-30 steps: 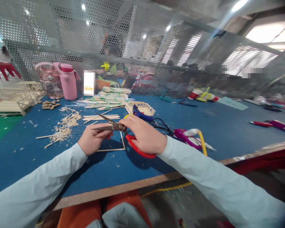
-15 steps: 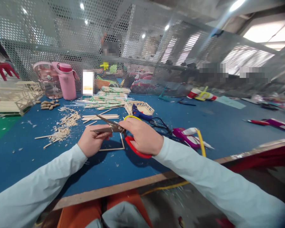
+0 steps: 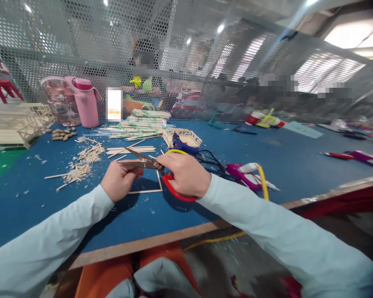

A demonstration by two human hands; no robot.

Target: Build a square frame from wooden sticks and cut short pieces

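Observation:
My right hand [image 3: 188, 176] is wrapped round the red and yellow handles of a pair of scissors [image 3: 146, 162]. The dark blades are spread apart and point left, the lower one passing over the fingers of my left hand [image 3: 118, 181]. Those left fingers are pinched together close to the blade; what they hold is hidden. Below and between both hands, thin pale wooden sticks joined at a corner [image 3: 161, 189] lie on the blue table [image 3: 136, 225]. Just beyond the blades, several loose sticks [image 3: 133, 150] lie side by side.
Stick offcuts [image 3: 81, 170] are heaped at left, near peanuts [image 3: 62, 134] and a pink bottle [image 3: 86, 103]. Behind are packs of sticks [image 3: 143, 124], a wooden stick frame [image 3: 191, 138] and a blue glue gun [image 3: 183, 144]. A purple glue gun [image 3: 240, 176] lies right, its cable nearby.
The view has tilted slightly. Both hands stay close together at nearly the same place, and the scissors remain spread with only a slight shift of the blades.

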